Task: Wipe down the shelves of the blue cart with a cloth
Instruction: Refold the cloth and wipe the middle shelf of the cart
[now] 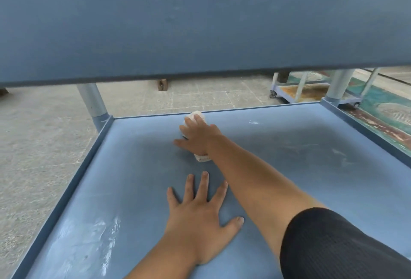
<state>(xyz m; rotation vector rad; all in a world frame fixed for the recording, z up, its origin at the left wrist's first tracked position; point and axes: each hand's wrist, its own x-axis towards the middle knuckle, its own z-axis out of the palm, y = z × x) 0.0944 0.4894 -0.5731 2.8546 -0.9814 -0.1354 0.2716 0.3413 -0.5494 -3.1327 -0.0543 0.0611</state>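
Note:
The blue cart's lower shelf (289, 167) fills the lower half of the view, with a raised lip around it. My right hand (196, 137) reaches far in near the back edge and presses a white cloth (201, 158) flat against the shelf; the cloth shows in front of the fingertips and behind the wrist. My left hand (200, 212) lies flat on the shelf closer to me, fingers spread, holding nothing. The underside of the upper shelf (200, 22) hangs overhead across the top of the view.
Grey cart posts stand at the back left corner (92, 102) and back right corner (338, 87). Another wheeled cart (311, 92) stands on the stone floor behind, at the right. White streaks mark the shelf at front left and right.

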